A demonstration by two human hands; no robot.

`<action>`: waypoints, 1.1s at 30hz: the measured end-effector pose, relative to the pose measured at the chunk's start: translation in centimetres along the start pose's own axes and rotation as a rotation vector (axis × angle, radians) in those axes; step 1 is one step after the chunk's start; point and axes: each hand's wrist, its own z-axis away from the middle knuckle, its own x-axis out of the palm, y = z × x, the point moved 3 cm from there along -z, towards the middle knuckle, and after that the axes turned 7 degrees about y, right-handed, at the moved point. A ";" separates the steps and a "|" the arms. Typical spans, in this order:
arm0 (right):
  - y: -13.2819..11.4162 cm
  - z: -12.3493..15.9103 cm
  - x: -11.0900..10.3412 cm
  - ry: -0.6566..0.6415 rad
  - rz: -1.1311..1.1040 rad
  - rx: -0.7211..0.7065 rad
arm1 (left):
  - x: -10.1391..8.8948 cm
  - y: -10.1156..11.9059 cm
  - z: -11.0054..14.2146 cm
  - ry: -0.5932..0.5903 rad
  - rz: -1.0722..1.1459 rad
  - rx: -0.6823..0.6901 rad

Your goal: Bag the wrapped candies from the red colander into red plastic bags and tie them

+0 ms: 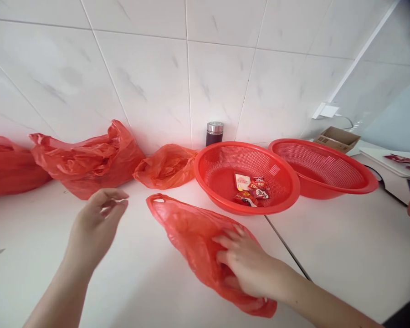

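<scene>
A red plastic bag [187, 228] lies loosely spread on the white table, one handle loop toward the far left. My right hand [242, 259] reaches into its folds, fingers spread and bent, with the tips partly covered by thin film; I see nothing gripped in it. My left hand [97, 221] hovers above the table left of this bag, fingers curled and a small gap between thumb and fingertips, holding nothing visible. Just beyond the bag stands a red perforated basket [208, 182], with several small wrapped packets [256, 189] at its bottom.
Filled red bags [89, 159] line the tiled wall at left, beside a crumpled red bag [169, 166]. A dark flask [214, 134] stands behind the basket. To the right are a second red basket [328, 177], a cardboard box [338, 139] and a scale [392, 161] bearing packets.
</scene>
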 end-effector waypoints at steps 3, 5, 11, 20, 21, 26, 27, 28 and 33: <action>-0.4 -0.7 0.0 -0.033 0.046 -0.025 | 2.4 5.8 5.0 -0.141 -0.198 0.640; -1.0 -1.1 0.0 -0.058 0.084 -0.013 | 4.8 7.8 8.2 -0.277 -0.274 0.843; -2.3 -0.7 -0.1 -0.272 0.154 -0.028 | 9.8 4.1 9.5 -0.511 -0.617 0.918; 1.3 0.4 -1.6 -0.115 0.028 0.012 | 5.3 -2.6 4.7 -0.685 -1.010 0.734; 1.3 0.3 -2.0 -0.049 -0.005 -0.001 | 5.3 -2.4 5.0 -0.704 -0.942 0.728; 0.1 -0.4 -2.0 0.153 -0.105 -0.019 | 7.7 0.3 6.4 -0.703 -0.631 0.843; -0.1 -0.4 -1.5 0.112 -0.104 -0.038 | 8.3 0.8 6.5 -0.717 -0.599 0.859; -0.1 -0.4 -1.1 0.047 -0.102 -0.064 | 8.9 1.1 6.6 -0.735 -0.584 0.860; 0.5 0.6 -3.1 -0.112 -0.273 -0.157 | 10.5 0.5 6.4 -0.823 -0.681 0.679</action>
